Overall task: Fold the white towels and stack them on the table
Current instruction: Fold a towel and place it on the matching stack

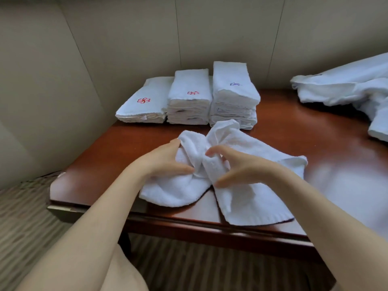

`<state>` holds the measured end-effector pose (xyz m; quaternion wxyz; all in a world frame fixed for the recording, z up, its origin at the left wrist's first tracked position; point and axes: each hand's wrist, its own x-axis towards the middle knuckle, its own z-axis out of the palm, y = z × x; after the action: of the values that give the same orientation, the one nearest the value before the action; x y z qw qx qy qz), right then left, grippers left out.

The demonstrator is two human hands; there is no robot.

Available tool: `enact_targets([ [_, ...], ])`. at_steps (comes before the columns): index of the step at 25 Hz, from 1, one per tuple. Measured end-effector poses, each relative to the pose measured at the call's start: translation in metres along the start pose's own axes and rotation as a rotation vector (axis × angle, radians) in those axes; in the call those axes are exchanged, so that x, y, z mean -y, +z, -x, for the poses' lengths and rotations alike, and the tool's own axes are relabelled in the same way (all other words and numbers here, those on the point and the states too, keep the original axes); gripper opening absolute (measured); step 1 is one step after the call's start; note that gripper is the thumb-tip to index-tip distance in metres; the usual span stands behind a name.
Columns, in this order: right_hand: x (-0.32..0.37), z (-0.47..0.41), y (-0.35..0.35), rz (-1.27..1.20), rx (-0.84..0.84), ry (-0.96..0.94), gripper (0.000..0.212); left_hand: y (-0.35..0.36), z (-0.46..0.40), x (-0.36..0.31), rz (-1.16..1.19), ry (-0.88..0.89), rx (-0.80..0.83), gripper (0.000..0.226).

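White towel (pixel 228 185) bunched (mid-table), gripped by left hand (pixel 165 159) and right hand (pixel 233 166).

It looks like a hotel room or its linen area. Stacks of folded white towels (pixel 189 97) with embroidered logos sit at upper centre on a polished red-brown table (pixel 315 131), beige padded wall panels (pixel 126 38) run behind, and striped carpet (pixel 25 223) covers the lower left.
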<state>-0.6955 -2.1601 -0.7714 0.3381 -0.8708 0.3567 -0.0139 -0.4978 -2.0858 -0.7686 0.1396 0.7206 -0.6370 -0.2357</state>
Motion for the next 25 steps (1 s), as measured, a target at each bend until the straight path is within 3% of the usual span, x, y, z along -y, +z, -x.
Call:
enact_targets([
  [3,-0.001,-0.009,0.01,0.087,-0.247,-0.042,0.044,0.002,-0.01,0.007,-0.04,-0.033,-0.214,0.048],
  [5,-0.006,-0.009,0.001,0.159,-0.356,-0.025,0.03,-0.009,-0.013,0.015,-0.178,-0.097,-0.457,0.043],
  [7,-0.012,0.001,-0.023,0.095,-0.433,0.088,0.02,-0.017,-0.015,0.028,-0.44,-0.235,-0.723,0.043],
  [9,-0.023,0.012,-0.044,-0.078,-0.502,0.136,0.011,-0.017,-0.015,0.034,-0.542,-0.369,-0.808,0.049],
  [11,-0.036,0.018,-0.057,-0.123,-0.612,0.18,0.014,-0.008,-0.023,0.029,-0.555,-0.366,-0.748,0.059],
  [15,-0.05,0.016,-0.059,0.492,-0.847,0.303,0.043,0.017,-0.038,0.002,-0.495,-0.014,-0.591,0.07],
  [18,-0.053,0.006,-0.035,0.602,-0.679,0.179,0.049,0.035,-0.05,-0.006,-0.461,0.121,-0.331,0.051],
  [21,-0.062,0.003,-0.019,0.564,-0.462,0.2,0.056,0.037,-0.058,-0.009,-0.438,0.116,-0.337,0.044],
  [25,-0.055,0.006,-0.025,0.524,-0.504,0.214,0.029,0.039,-0.055,-0.026,-0.464,0.056,-0.293,0.062],
])
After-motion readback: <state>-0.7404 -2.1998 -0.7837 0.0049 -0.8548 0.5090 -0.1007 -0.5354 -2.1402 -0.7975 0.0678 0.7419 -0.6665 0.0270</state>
